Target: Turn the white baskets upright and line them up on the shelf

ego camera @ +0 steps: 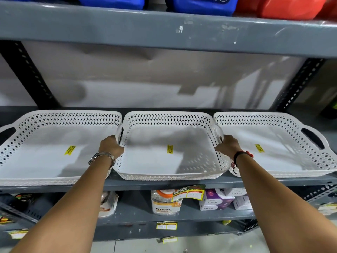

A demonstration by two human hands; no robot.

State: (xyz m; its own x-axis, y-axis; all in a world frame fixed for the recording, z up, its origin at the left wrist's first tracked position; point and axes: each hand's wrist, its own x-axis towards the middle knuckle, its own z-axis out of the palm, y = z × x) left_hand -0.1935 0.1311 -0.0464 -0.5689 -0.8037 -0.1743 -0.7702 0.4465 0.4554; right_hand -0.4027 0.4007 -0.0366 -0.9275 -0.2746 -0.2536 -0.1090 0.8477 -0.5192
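Nearest of all, below my forearms, the lower grey shelf tier (138, 207) carries a clear plastic jar with an orange lid (165, 202) and white and purple cartons (217, 199), with a yellow and green price tag (189, 192) hanging over them from the edge of the shelf above.

On that grey metal shelf (164, 184) three white perforated plastic baskets sit upright, open sides up, in a row from left to right. My left hand (111, 147), a metal watch at its wrist, is curled over the left handle of the middle white basket (171, 143), fingers closed around the rim. My right hand (228, 146), with a black and red thread band at the wrist, grips the right handle the same way, fingertips hidden behind the rim. The middle basket's near edge juts slightly past the shelf's front lip.

The left white basket (54, 143) lies just beside the middle one, sides touching or nearly so; I cannot tell which. The right white basket (273, 141) sits likewise close on the other side. Each holds a small yellow sticker on its floor.

Farther back is a pale wall (145, 79) between black slotted uprights (27, 70). Highest and farthest, the grey upper shelf (164, 31) bears blue containers (200, 4) and red containers (288, 6).
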